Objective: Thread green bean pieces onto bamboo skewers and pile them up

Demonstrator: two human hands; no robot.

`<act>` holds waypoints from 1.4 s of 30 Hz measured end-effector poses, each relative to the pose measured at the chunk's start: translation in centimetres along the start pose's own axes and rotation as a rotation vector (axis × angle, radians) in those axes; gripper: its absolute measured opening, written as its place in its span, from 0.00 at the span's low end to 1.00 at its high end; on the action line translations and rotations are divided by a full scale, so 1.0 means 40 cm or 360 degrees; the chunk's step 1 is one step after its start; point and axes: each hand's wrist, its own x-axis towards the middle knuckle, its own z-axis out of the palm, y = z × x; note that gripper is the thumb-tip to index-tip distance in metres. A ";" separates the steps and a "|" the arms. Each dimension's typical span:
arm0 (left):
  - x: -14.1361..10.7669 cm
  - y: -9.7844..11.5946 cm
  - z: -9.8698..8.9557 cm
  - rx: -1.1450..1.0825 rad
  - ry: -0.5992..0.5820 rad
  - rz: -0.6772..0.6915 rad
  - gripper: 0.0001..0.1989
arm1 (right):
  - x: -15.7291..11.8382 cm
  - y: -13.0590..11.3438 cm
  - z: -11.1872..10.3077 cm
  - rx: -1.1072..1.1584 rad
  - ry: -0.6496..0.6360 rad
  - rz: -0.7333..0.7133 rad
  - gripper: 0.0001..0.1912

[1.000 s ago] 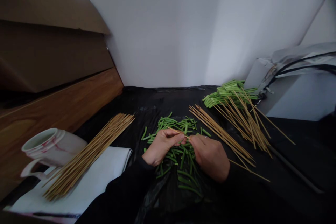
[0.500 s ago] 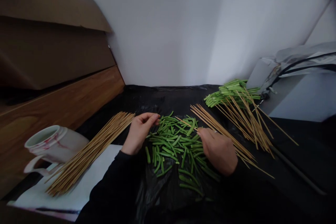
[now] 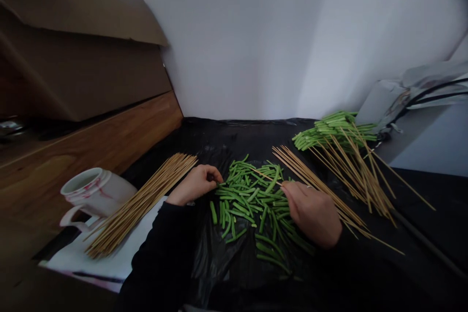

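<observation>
Cut green beans [image 3: 248, 200] lie in a loose pile on black plastic sheeting [image 3: 214, 273]. My left hand [image 3: 197, 185] is at the pile's left edge, thumb and fingers curled together in a pinch by the beans. Whether a bean is between those fingertips is too small to tell. A thin bamboo skewer [image 3: 266, 175] is pinched in my right hand [image 3: 312, 212], at the right side of the pile. Its bare tip points left and away over the beans, and its other end is hidden by the hand.
Bare skewers [image 3: 146, 200] lie bundled at left, beside a white mug [image 3: 113, 192] on a white sheet [image 3: 98, 258]. More skewers [image 3: 310, 175] lie right of the pile. Farther right, threaded beans [image 3: 334, 129] are stacked against a pale box [image 3: 380, 102]. A cardboard box [image 3: 91, 63] stands upper left.
My left hand has come lower, from beside the pile's far edge to its left side. The right hand keeps its hold on the skewer. The whole view has shifted slightly left.
</observation>
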 end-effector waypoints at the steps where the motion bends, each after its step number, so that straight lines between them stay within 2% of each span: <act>1: 0.000 -0.008 -0.004 0.0063 0.0045 -0.0013 0.09 | 0.000 -0.001 0.000 0.0004 -0.0005 0.0000 0.11; 3: -0.002 -0.022 -0.011 0.0155 0.0073 -0.0032 0.08 | 0.000 -0.002 0.002 0.0007 -0.0006 0.0005 0.12; 4: -0.005 -0.027 -0.015 0.0175 0.0022 -0.0029 0.07 | 0.000 -0.002 0.002 0.0010 -0.0003 0.0004 0.12; 7: -0.017 -0.030 -0.029 0.0159 -0.0324 0.0047 0.06 | 0.000 -0.004 0.004 0.0014 0.0013 -0.0001 0.12; 9: -0.026 -0.024 -0.038 0.0150 -0.0468 0.0122 0.07 | 0.000 -0.005 0.004 0.0005 0.0015 -0.0001 0.12; 16: -0.058 0.012 -0.031 0.0365 -0.0584 0.0283 0.14 | 0.003 -0.005 0.001 0.0016 0.0010 0.0003 0.13; 22: -0.074 0.001 -0.041 0.0434 -0.0563 0.0232 0.06 | 0.003 -0.005 -0.001 0.0060 -0.0004 0.0010 0.12; 25: -0.062 0.018 -0.067 0.0233 -0.0441 0.0163 0.07 | 0.004 -0.005 -0.003 0.0074 0.0030 0.0041 0.12; 28: -0.030 0.070 -0.068 0.0021 -0.0243 0.0155 0.09 | 0.004 -0.001 -0.003 0.0051 0.0056 0.0065 0.12; 31: 0.016 0.127 -0.016 -0.0412 0.0117 0.0149 0.10 | 0.002 0.006 -0.002 0.0006 0.0081 0.0082 0.14; 34: 0.050 0.153 0.071 -0.0939 0.0327 0.0077 0.15 | 0.001 0.013 -0.002 -0.0010 0.0083 0.0088 0.15; 36: 0.057 0.152 0.123 -0.1309 0.0351 -0.0003 0.15 | 0.000 0.014 -0.002 0.0010 0.0058 0.0091 0.16; 38: 0.053 0.142 0.155 -0.1610 0.0226 -0.0051 0.15 | -0.003 0.012 -0.001 0.0024 0.0037 0.0088 0.16; 42: 0.041 0.125 0.165 -0.1876 0.0088 -0.0068 0.14 | -0.006 0.004 -0.006 -0.0011 0.0046 0.0026 0.16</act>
